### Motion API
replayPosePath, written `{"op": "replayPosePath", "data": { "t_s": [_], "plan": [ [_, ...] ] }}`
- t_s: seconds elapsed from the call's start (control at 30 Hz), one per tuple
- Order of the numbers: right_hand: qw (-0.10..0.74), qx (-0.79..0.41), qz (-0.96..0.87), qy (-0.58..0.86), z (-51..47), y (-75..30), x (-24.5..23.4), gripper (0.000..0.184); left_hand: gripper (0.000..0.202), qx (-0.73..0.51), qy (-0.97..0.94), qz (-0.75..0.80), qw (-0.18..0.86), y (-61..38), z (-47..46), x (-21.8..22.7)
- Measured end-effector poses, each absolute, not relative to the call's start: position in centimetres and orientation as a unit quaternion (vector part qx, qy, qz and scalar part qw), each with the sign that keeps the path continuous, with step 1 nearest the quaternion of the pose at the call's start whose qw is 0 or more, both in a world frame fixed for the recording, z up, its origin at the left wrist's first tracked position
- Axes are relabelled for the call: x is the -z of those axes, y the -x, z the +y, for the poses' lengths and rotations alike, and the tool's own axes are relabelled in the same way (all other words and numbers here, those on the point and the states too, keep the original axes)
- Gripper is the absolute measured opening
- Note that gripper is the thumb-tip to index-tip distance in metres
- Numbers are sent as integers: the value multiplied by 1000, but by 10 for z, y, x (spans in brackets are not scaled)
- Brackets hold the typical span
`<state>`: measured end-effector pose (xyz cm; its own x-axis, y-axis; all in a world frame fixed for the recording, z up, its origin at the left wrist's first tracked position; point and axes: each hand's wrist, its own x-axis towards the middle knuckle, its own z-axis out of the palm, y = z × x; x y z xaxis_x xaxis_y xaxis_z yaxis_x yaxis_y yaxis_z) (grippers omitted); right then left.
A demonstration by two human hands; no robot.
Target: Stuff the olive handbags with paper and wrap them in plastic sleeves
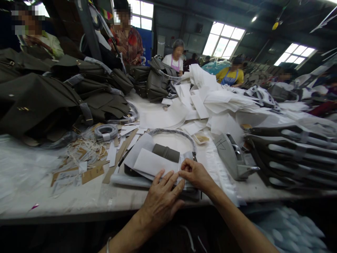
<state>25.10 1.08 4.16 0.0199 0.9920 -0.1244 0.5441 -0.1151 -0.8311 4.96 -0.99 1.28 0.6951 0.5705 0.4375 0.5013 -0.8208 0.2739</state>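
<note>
Table: a long white table is lying under the fingers and spreading far beyond them.
Pile: many dark olive, leather-looking bags point(39, 102) are lying in a heap, well beyond the fingers and to their left.
Paper: a loose heap of thin white sheets point(210, 91) is rising beyond the fingers, slightly to the right.
Bag: one dark olive bag with a rounded, plastic-wrapped handle point(171, 131) is lying flat, its flap point(167, 153) showing just beyond the fingers, with a folded white sheet point(151, 163) partly covering it.
Handling: I am judging the bag soft-bodied and fairly light, the sheet creasing easily, the plastic slippery; the padded handle or the firm sides are seeming the best holds.
Dispenser: a grey tape dispenser point(229, 154) is standing to the right of the fingers.
Left hand: this hand point(162, 193) is pressing the sheet's near edge, fingers slightly spread, not gripping.
Right hand: this hand point(197, 175) is bringing thumb and forefinger nearly together at the bag's right edge; whether they are holding something thin, I cannot tell.
Tags: brown cardboard tags point(92, 174) are lying left of the fingers, their print being too small for reading.
Writing: dark handwritten strokes are marking the dispenser's side, perhaps resembling a 4; no brand is showing readably.
</note>
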Motion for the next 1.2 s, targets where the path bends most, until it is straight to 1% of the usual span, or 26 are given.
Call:
{"op": "replayPosePath", "data": {
  "t_s": [0.2,0.3,0.37,0.43,0.5,0.57,0.63,0.7,0.77,0.87,0.93,1.03,1.2],
  "plan": [
    [302,-383,-583,650,14,-251,-48,14,65,-245,-914,319,49,-58,-11,-14],
    [336,-362,-570,657,5,-262,-62,23,66,-238,-915,324,40,-60,-12,-16],
    [383,-305,-542,683,-9,-283,-78,34,64,-232,-916,325,38,-60,-12,-17],
    [419,-202,-500,730,-26,-316,-95,41,63,-231,-917,323,36,-60,-12,-17],
    [417,-78,-456,783,-40,-356,-108,41,62,-234,-917,322,35,-60,-12,-15],
    [391,-2,-413,823,-49,-396,-113,38,62,-240,-916,321,32,-60,-11,-13],
    [384,-31,-368,846,-53,-427,-112,32,61,-250,-914,318,24,-60,-10,-10],
    [389,-115,-340,848,-51,-447,-105,28,59,-262,-912,315,8,-60,-8,-8],
    [392,-186,-335,836,-47,-459,-97,30,58,-272,-911,310,-10,-60,-5,-5],
    [407,-245,-332,815,-38,-467,-86,37,62,-276,-913,297,-43,-59,-3,-1],
    [421,-260,-325,806,-33,-469,-82,35,64,-274,-915,291,-59,-59,-2,1],
    [445,-262,-320,794,-29,-469,-84,33,61,-276,-914,287,-71,-58,-1,2],
    [508,-221,-303,775,-36,-470,-97,29,62,-282,-913,286,-68,-59,-2,2]
  ]
}}
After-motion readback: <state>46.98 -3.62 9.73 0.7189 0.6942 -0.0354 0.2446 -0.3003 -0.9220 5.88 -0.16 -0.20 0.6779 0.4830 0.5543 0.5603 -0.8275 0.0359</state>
